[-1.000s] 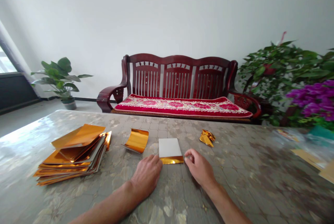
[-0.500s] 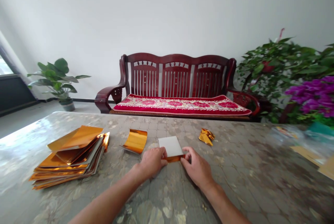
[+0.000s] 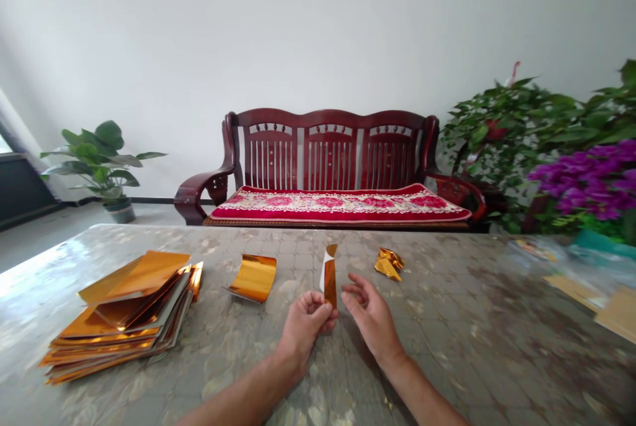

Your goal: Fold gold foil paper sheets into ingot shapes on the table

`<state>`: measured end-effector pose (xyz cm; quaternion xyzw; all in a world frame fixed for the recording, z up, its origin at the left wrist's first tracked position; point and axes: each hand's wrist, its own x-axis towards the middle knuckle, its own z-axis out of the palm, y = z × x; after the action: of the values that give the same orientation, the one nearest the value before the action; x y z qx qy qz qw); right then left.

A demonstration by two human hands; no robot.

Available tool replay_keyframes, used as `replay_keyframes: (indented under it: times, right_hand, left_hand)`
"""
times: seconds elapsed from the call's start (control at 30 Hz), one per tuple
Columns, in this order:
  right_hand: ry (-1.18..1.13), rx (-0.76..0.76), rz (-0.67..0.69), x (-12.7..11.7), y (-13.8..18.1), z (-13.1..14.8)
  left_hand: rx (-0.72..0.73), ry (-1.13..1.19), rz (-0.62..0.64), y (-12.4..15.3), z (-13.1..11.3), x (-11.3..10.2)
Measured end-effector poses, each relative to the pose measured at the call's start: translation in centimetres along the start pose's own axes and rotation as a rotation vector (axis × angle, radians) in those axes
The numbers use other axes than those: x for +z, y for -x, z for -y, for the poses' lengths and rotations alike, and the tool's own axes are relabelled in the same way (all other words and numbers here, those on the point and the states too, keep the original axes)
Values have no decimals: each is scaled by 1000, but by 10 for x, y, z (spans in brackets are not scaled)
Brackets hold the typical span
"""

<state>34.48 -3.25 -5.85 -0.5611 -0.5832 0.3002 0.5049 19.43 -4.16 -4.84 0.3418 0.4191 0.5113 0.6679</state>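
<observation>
A sheet of gold foil paper (image 3: 330, 280), white on its other side, is pinched at its lower end in my left hand (image 3: 309, 321). The sheet stands up from the fingers, turned nearly edge-on, with a folded gold strip facing me and a sliver of white on its left. Just right of it, my right hand (image 3: 371, 315) has its fingers apart and holds nothing. A curled gold sheet (image 3: 254, 277) lies on the table beyond my left hand. Beyond my right hand sits a crumpled or folded gold paper piece (image 3: 389, 264).
A stack of gold foil sheets (image 3: 114, 330) is on the table's left. Clear plastic wrap (image 3: 556, 260) and brown card (image 3: 619, 313) lie at the right edge. Behind the patterned table (image 3: 238, 366) stands a wooden bench (image 3: 328, 154), with plants on both sides.
The paper has been lifted from lying flat, white side up, and turned upright in my left hand. My right hand has let go of its edge and opened.
</observation>
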Motion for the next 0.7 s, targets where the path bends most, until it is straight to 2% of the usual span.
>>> replay_keyframes:
  times: [0.13, 0.23, 0.33, 0.47, 0.6, 0.67, 0.7]
  right_hand:
    - [145, -125, -3, -1, 6, 13]
    - [278, -269, -47, -3, 10, 15]
    - [434, -367, -41, -7, 10, 11]
    - [561, -390, 27, -10, 8, 5]
    - [532, -381, 14, -7, 5, 5]
    - [512, -379, 15, -6, 4, 5]
    - [498, -375, 19, -6, 4, 5]
  left_hand:
    - [-35, 121, 71, 3, 8, 13]
    - [-37, 87, 109, 2, 9, 15]
    - [-32, -66, 92, 1, 4, 9]
    - [-63, -219, -4, 4, -4, -8]
    - [-206, -397, 102, 8, -12, -27]
    - [-197, -625, 158, 10, -18, -36]
    - [-141, -760, 166, 11, -22, -39]
